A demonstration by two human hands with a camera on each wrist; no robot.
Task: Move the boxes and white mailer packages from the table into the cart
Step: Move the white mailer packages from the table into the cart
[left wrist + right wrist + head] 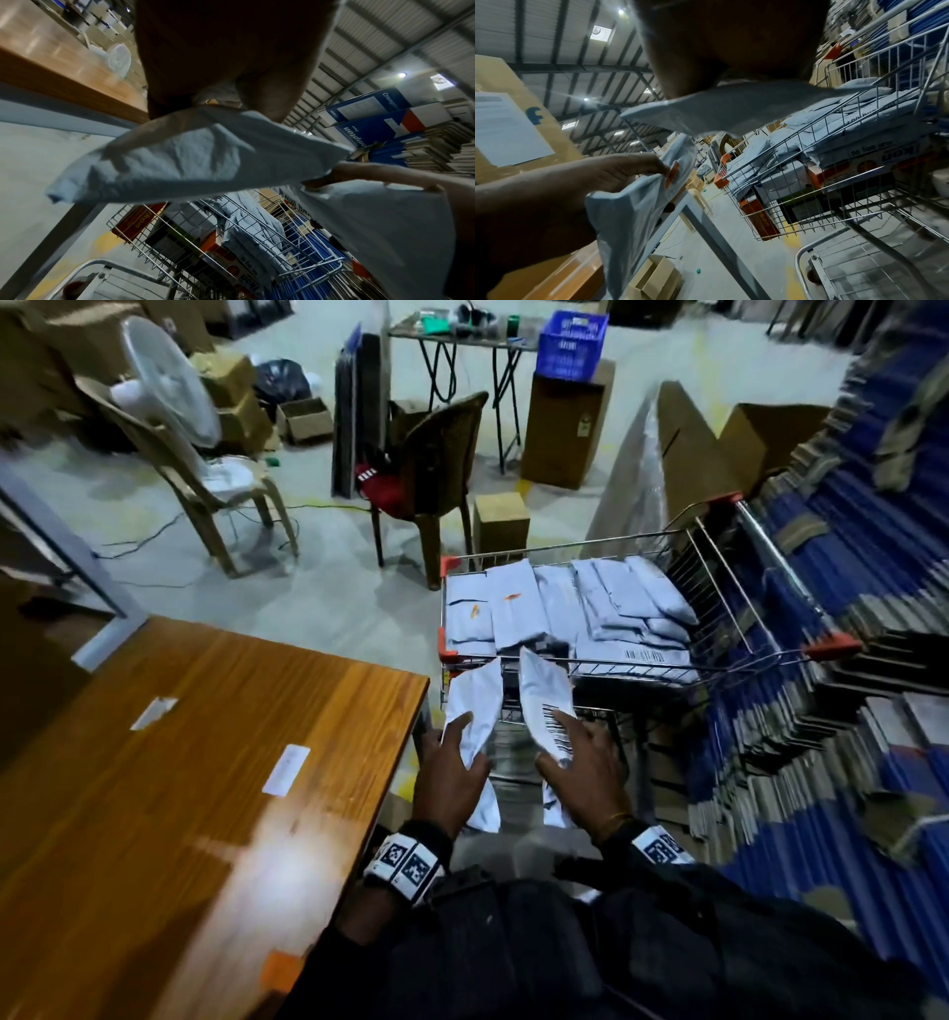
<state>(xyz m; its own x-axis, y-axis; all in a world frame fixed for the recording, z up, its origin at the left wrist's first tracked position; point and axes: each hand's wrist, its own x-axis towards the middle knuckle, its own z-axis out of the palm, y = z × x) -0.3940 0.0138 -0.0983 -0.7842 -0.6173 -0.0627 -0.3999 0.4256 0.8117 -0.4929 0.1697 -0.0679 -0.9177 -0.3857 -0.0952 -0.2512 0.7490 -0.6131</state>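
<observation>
— Past the surface's (215, 762) right edge, in the head view, what were the hands doing?

— The left hand (452, 778) gripped one white mailer (475, 706), the right hand (585, 773) a barcoded mailer (547, 706). Both were raised toward the cart's (606, 666) near rim, probably so they could drop onto the stacked mailers (560, 608) inside.

— And the left wrist view?

— Fingers curled around the crumpled mailer (180, 160), pinched at its top edge; the cart (205, 233) sat below, boxes (180, 235) beneath mailers.

— The right wrist view?

— That hand pinched its mailer (731, 105) by one edge, thumb closed on it; the left hand (608, 174) held the other mailer (634, 213) beside the surface's corner.
</observation>
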